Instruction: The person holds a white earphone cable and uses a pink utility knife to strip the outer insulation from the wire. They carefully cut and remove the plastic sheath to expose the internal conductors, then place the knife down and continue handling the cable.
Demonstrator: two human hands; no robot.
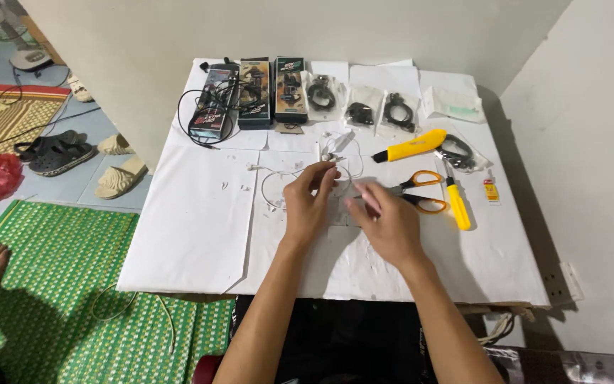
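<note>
White table (193, 235); left hand (305, 203) pinches white earphone cable (273, 186); right hand (386, 222) loosely open.

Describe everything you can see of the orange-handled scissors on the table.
The scissors lie flat on the white paper covering the table, to the right of both hands. They have two orange loop handles, seemingly plastic, pointing right, one above the other and spread apart. The dark blades point left toward the right hand, which hides their tips, so contact cannot be told. A yellow-handled tool lies just right of the handles, and a yellow utility knife lies above them.
</note>
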